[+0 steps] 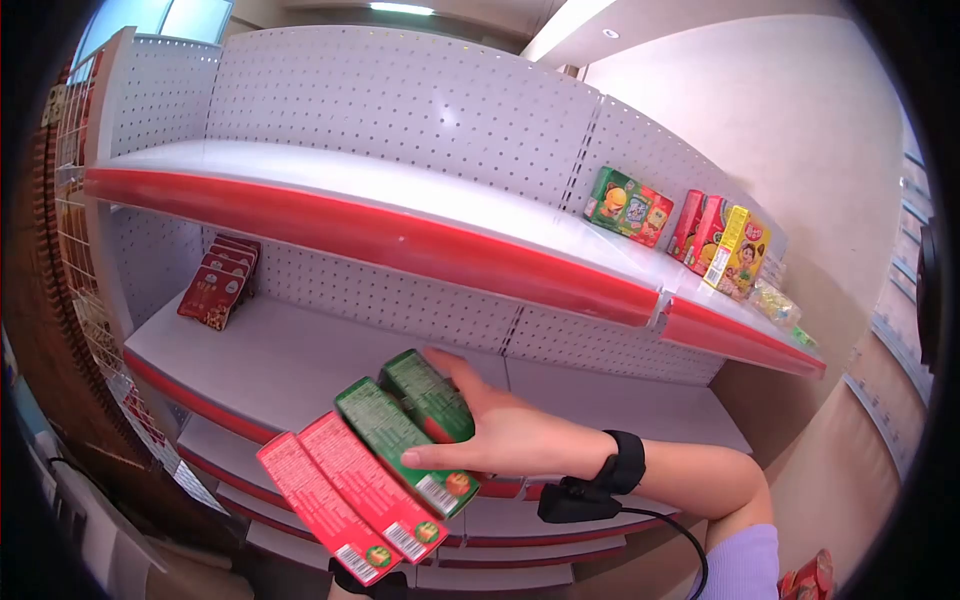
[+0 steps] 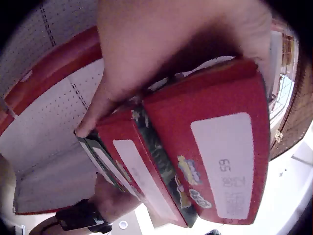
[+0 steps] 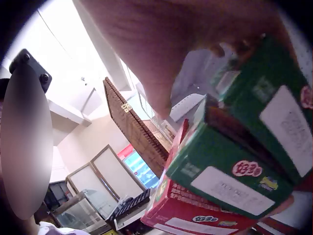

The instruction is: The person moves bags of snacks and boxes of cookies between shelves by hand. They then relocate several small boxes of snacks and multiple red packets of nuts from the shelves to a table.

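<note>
Two red snack boxes and two green snack boxes are held side by side in front of the shelves, tilted, their barcodes toward the near end. My left hand grips the row, its digits spread over the box edges in the left wrist view. In the head view the boxes hide most of that hand. My right hand grips the green pair, thumb across the nearer green box and fingers behind the farther one. The farther green box stands slightly apart from its neighbour, with a gap showing in the right wrist view.
On the upper shelf stand a green snack box, red boxes and a yellow box at the right. Several red-brown packets lean at the left of the lower shelf. Its red front edge runs below the boxes.
</note>
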Tool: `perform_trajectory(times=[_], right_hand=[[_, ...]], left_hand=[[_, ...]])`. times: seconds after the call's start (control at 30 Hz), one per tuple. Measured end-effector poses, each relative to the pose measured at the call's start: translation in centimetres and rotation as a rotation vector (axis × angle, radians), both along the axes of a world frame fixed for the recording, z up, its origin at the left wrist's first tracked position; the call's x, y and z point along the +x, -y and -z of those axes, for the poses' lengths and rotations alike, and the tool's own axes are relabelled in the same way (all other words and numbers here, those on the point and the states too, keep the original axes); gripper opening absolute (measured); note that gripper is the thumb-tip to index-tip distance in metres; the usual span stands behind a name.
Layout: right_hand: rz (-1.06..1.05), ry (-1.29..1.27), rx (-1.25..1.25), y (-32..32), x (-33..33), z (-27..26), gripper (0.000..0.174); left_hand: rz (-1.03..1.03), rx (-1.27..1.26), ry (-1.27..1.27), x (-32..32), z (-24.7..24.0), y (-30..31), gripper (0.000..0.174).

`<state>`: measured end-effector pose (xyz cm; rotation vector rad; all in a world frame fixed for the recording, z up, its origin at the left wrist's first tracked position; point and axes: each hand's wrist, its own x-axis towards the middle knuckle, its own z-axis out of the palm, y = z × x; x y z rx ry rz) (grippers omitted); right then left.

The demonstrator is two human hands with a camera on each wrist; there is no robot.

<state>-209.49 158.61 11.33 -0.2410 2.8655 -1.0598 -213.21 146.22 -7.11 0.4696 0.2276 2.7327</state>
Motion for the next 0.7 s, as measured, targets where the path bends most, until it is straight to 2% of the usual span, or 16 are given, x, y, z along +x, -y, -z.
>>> perform_trajectory(times=[0.03, 0.07, 0.1, 0.13, 0.3, 0.37, 0.4, 0.47, 0.5, 0.53, 0.57, 0.63, 0.7], right_hand=[[-0.008, 0.007, -0.006, -0.2, -0.1, 0.2, 0.103], [-0.017, -0.01, 0.102, -0.3, -0.2, 0.5, 0.104], [-0.025, -0.03, 0.21, -0.5, -0.3, 0.7, 0.106], [-0.029, -0.029, 0.204, -0.6, -0.5, 1.0, 0.106], [-0.044, 0.044, 0.122, -2.3, -1.4, 2.4, 0.103], [-0.043, 0.056, 0.081, -3.4, -1.6, 3.1, 0.101], [-0.042, 0.015, 0.043, -3.8, -1.6, 3.6, 0.098], [0.0, -0.032, -0.002, -4.7, -0.8, 4.3, 0.095], [0.038, -0.026, -0.102, -4.8, -0.2, 4.3, 0.092], [0.089, -0.026, -0.207, -5.0, 0.8, 4.5, 0.089], [0.16, -0.044, -0.225, -5.2, 2.2, 4.9, 0.089], [0.283, -0.15, -0.37, -4.3, 5.2, 6.0, 0.087], [0.329, -0.282, -0.436, -4.6, 9.2, 9.4, 0.087]], left_hand=[[-0.013, -0.008, 0.007, 0.5, 1.1, 0.5, 0.084], [-0.028, -0.016, 0.013, 1.4, 3.1, 1.1, 0.084], [-0.041, -0.025, 0.017, 1.8, 3.1, 1.0, 0.084], [-0.051, -0.033, 0.018, 2.3, 3.4, 1.0, 0.084], [-0.074, -0.057, 0.007, 2.1, 3.4, 1.4, 0.085], [-0.036, -0.125, -0.08, 2.2, 3.8, 1.5, 0.079], [-0.06, -0.165, 0.053, 2.7, 3.1, 1.2, 0.085], [-0.035, -0.182, 0.061, 3.3, 2.3, 1.2, 0.083], [-0.022, -0.201, 0.075, 3.5, 2.2, 1.2, 0.082], [0.068, -0.073, 0.052, 2.7, 4.7, 1.0, 0.08], [0.14, -0.094, 0.039, 3.0, 5.4, 1.5, 0.08], [0.307, -0.1, 0.022, 2.6, 5.2, 3.5, 0.076], [0.492, -0.106, -0.005, 2.1, 4.5, 4.2, 0.073]])
